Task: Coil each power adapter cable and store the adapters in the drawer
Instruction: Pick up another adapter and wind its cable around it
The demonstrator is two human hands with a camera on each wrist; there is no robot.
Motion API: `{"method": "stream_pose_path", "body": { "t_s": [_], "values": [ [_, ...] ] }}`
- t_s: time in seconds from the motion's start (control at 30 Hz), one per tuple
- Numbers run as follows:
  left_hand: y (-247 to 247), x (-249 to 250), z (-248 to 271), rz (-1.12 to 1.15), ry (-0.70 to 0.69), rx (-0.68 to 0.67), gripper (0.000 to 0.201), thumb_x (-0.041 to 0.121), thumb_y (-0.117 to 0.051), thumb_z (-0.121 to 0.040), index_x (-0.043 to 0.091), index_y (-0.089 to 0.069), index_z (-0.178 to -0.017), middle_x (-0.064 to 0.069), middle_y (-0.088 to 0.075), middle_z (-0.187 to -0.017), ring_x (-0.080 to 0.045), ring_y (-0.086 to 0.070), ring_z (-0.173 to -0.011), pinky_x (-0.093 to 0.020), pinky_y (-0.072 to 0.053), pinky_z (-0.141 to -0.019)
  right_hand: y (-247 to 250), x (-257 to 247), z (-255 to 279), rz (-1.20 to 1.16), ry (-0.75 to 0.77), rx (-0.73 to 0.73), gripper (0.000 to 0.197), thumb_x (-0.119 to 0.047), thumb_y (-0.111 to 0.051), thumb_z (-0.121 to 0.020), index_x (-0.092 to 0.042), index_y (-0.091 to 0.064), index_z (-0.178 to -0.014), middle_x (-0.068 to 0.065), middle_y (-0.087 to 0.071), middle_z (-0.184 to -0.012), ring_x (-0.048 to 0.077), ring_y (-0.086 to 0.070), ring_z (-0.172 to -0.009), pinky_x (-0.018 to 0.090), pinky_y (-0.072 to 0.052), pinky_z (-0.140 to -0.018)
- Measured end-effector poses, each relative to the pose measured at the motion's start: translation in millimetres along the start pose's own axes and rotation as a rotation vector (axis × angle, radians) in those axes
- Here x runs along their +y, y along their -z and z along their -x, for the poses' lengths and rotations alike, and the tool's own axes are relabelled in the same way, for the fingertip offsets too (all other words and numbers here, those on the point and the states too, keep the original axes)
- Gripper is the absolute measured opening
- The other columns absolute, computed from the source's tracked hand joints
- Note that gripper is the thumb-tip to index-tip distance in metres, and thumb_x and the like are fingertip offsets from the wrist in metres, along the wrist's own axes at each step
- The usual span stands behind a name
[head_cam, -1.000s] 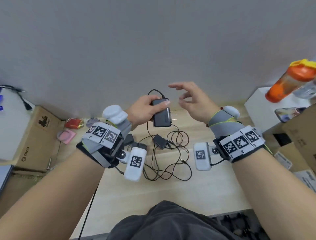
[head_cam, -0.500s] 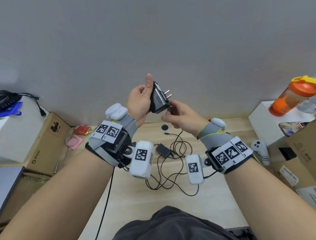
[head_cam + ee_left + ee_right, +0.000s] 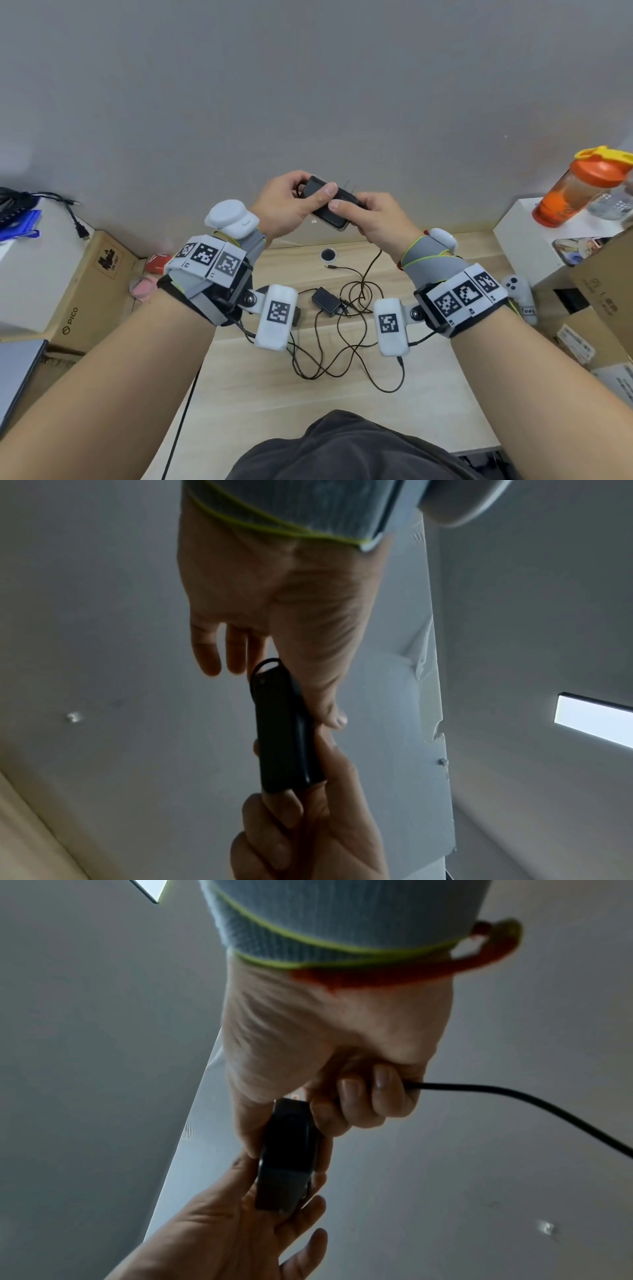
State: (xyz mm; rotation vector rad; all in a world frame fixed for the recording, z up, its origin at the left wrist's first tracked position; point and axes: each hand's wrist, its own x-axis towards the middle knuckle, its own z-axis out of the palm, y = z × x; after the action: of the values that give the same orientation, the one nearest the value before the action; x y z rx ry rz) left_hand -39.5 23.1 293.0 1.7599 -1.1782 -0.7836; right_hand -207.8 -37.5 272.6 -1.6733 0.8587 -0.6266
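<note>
A brown box [image 3: 85,284] sits past the left edge of the table [image 3: 260,394]. The left hand [image 3: 284,205] is up in the air over the back edge of the table. Its thumb and fingers pinch one end of the black adapter [image 3: 327,202]. The right hand [image 3: 373,219] pinches the other end, and its curled fingers also hold the cable [image 3: 514,1093] close to the adapter. The rest of that cable hangs down to the table. It lies in a loose, messy pile with the cable of a second small adapter [image 3: 325,301] near the middle of the table. An orange bottle [image 3: 579,188] stands on a white box past the right edge. No drawer shows.

I think the step now is starting the coil. To do it well, one hand should hold the adapter still. The other hand should make neat, even loops and lift slowly, so the two cables do not snag.
</note>
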Motion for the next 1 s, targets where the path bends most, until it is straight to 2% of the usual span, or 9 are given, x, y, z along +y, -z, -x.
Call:
{"method": "stream_pose_path", "body": {
  "t_s": [0.13,0.2,0.3,0.4,0.53,0.67,0.77,0.9,1.0],
  "values": [
    [5,7,0,0.117,0.028,-0.085,0.038,0.035,-0.074,-0.086,0.006,-0.064,-0.107,-0.007,-0.065,-0.091,-0.017,-0.062,-0.081,-0.034,-0.053,-0.077,1,-7,3,-0.035,0.008,-0.066,0.023,-0.026,-0.061,-0.096,-0.02,-0.058,-0.074,-0.019,-0.04,-0.039,0.0,-0.037,-0.039,0.012,-0.028,-0.044],
    [2,12,1,0.211,0.032,0.002,0.031,0.031,-0.073,-0.088,0.007,-0.061,-0.104,-0.008,-0.063,-0.092,-0.019,-0.061,-0.082,-0.035,-0.053,-0.077,0,-9,6,-0.037,0.003,-0.097,0.02,-0.027,-0.053,-0.1,-0.013,-0.064,-0.089,-0.022,-0.043,-0.037,-0.004,-0.044,-0.038,0.01,-0.033,-0.045],
    [-1,17,-1,0.397,0.066,0.146,0.029,0.032,-0.068,-0.092,0.009,-0.053,-0.101,-0.005,-0.063,-0.091,-0.016,-0.066,-0.074,-0.031,-0.054,-0.07,-6,-5,11,0.068,0.003,-0.147,0.035,-0.031,-0.048,-0.102,-0.002,-0.068,-0.101,-0.022,-0.04,-0.034,-0.006,-0.046,-0.039,0.011,-0.033,-0.047],
    [3,12,-4,0.431,0.078,0.175,0.033,0.03,-0.071,-0.09,0.007,-0.05,-0.102,-0.013,-0.064,-0.096,-0.024,-0.068,-0.076,-0.037,-0.058,-0.072,-6,1,10,0.076,0.03,-0.096,0.034,-0.028,-0.051,-0.101,0.0,-0.07,-0.097,-0.018,-0.035,-0.035,0.001,-0.04,-0.038,0.012,-0.028,-0.045],
    [7,2,-2,0.279,0.077,0.101,0.034,0.023,-0.074,-0.088,0.005,-0.053,-0.108,-0.013,-0.063,-0.098,-0.021,-0.067,-0.081,-0.03,-0.06,-0.063,2,2,-2,0.018,-0.007,0.034,0.038,-0.032,-0.06,-0.096,0.006,-0.066,-0.094,-0.015,-0.04,-0.049,0.003,-0.031,-0.037,0.012,-0.025,-0.043],
    [12,0,1,0.276,0.112,-0.038,0.03,0.021,-0.07,-0.091,0.002,-0.057,-0.111,-0.01,-0.065,-0.095,-0.017,-0.068,-0.078,-0.027,-0.058,-0.06,9,-6,-2,0.068,-0.06,-0.037,0.027,-0.036,-0.057,-0.097,-0.012,-0.065,-0.087,-0.02,-0.041,-0.036,-0.002,-0.04,-0.035,0.008,-0.03,-0.039],
    [13,0,4,0.24,0.141,-0.103,0.034,0.027,-0.068,-0.092,0.002,-0.061,-0.115,-0.01,-0.066,-0.099,-0.02,-0.069,-0.085,-0.028,-0.059,-0.062,6,-7,-3,0.069,-0.036,-0.052,0.03,-0.037,-0.057,-0.097,-0.021,-0.061,-0.072,-0.019,-0.035,-0.037,0.001,-0.033,-0.037,0.012,-0.026,-0.042],
    [12,6,7,0.264,0.204,-0.152,0.045,0.044,-0.067,-0.09,0.006,-0.066,-0.114,-0.012,-0.071,-0.101,-0.022,-0.073,-0.082,-0.027,-0.057,-0.061,-3,-10,-4,0.065,0.003,-0.047,0.032,-0.033,-0.056,-0.099,-0.021,-0.059,-0.069,-0.018,-0.034,-0.036,0.003,-0.033,-0.037,0.013,-0.025,-0.043],
    [14,6,7,0.266,0.233,-0.123,0.055,0.05,-0.072,-0.084,0.001,-0.068,-0.109,-0.014,-0.073,-0.095,-0.026,-0.073,-0.072,-0.023,-0.055,-0.053,-7,-10,-6,0.068,0.016,-0.058,0.037,-0.035,-0.056,-0.098,-0.009,-0.06,-0.071,-0.017,-0.029,-0.037,0.004,-0.027,-0.037,0.013,-0.022,-0.04]
  ]
}}
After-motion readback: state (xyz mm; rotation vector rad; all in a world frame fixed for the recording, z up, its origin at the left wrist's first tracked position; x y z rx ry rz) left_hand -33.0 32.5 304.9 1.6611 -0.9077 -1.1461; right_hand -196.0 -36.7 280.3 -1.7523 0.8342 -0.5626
